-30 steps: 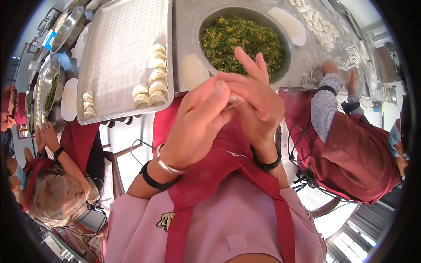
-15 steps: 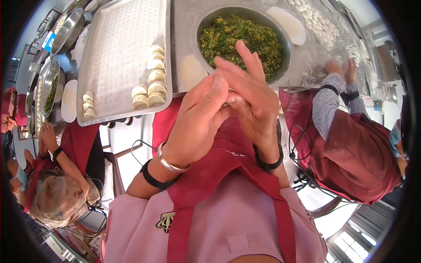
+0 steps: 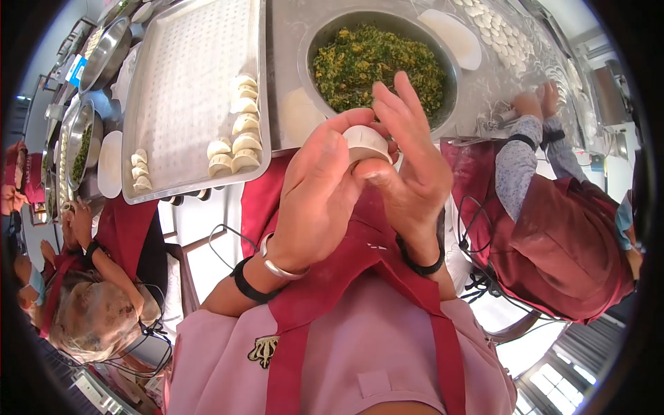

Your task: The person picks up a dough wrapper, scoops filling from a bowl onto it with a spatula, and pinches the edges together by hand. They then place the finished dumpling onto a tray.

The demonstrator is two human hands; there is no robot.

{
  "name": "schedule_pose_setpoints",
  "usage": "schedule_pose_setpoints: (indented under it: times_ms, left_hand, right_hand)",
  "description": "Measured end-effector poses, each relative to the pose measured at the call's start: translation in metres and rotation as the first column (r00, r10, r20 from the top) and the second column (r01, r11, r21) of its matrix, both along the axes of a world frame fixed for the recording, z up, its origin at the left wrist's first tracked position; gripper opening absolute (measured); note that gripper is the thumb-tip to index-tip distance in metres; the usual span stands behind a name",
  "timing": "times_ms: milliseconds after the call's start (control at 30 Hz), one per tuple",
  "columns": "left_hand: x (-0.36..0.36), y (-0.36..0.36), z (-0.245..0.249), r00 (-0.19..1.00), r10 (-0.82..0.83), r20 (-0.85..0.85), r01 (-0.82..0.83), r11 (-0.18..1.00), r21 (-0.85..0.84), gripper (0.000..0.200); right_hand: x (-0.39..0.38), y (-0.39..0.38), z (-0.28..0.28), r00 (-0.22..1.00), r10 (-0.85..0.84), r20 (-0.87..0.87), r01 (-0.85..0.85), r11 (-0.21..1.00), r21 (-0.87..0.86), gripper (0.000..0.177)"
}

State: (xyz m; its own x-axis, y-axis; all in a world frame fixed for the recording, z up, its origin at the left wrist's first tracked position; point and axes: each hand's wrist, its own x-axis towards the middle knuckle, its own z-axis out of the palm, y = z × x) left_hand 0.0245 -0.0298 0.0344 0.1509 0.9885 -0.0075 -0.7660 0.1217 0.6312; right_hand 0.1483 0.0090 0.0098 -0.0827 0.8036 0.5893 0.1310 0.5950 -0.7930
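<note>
A pale folded dumpling (image 3: 366, 140) is held between my two hands in front of the filling bowl. My left hand (image 3: 311, 190) cups its left side, with the thumb and index finger close against the dough. At its lower right edge presses the thumb of my right hand (image 3: 417, 159), whose longer fingers stretch up past it. Just beyond, a metal bowl (image 3: 309, 83) holds chopped green and yellow filling (image 3: 377, 66). To the left lies a perforated metal tray (image 3: 183, 76) with rows of finished dumplings (image 3: 245, 124) along its right side and a few small ones at its lower left.
A white scraper-like plate (image 3: 453, 38) lies right of the bowl, and many dough pieces (image 3: 494, 28) lie at the back right. A co-worker's forearms (image 3: 519, 149) rest at the floury table edge on the right. Another person's hands (image 3: 77, 223) are at the left.
My hands have opened apart somewhat, and the dumpling, mostly hidden before, now shows between them. The right hand has shifted slightly right.
</note>
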Motion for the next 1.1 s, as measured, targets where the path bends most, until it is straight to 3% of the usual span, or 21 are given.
schedule_pose_setpoints:
  times_ms: [100,233,333,400,500,700,800,1100]
  left_hand:
    - [0.003,-0.002,0.000,0.999,0.041,0.023,-0.042,0.999,0.034,0.051]
    - [0.006,-0.002,0.000,0.995,0.046,0.093,-0.051,0.997,0.051,0.052]
    - [0.003,-0.004,-0.003,0.999,-0.002,-0.047,0.007,0.995,0.099,0.060]
    - [0.004,-0.004,-0.002,0.999,-0.010,-0.045,0.014,0.996,0.088,0.062]
    - [0.003,-0.003,-0.002,0.998,-0.033,-0.049,0.037,0.996,0.083,0.062]
    - [-0.004,-0.004,0.002,0.995,-0.060,-0.076,0.063,0.997,0.044,0.059]
    - [-0.004,-0.007,0.004,0.994,-0.068,-0.081,0.070,0.997,0.020,0.056]
    - [-0.004,-0.004,0.003,0.988,-0.106,-0.108,0.109,0.994,0.022,0.052]
  right_hand:
    - [0.001,-0.005,-0.006,0.993,-0.029,-0.114,0.029,1.000,0.001,0.037]
    - [0.005,-0.003,-0.005,0.996,-0.085,-0.014,0.086,0.990,0.111,0.027]
    - [0.005,-0.003,-0.006,0.996,-0.086,-0.007,0.086,0.987,0.138,0.022]
    - [0.006,0.001,-0.011,0.997,-0.077,-0.017,0.079,0.984,0.162,0.020]
    - [0.011,0.003,-0.012,0.998,-0.062,0.017,0.058,0.983,0.176,0.021]
    - [0.015,0.002,0.000,0.998,0.016,0.069,-0.019,0.999,0.047,0.021]
    - [0.014,0.004,0.001,0.990,0.038,0.138,-0.057,0.989,0.136,0.021]
    - [0.011,0.006,-0.001,0.990,0.054,0.126,-0.075,0.983,0.166,0.017]
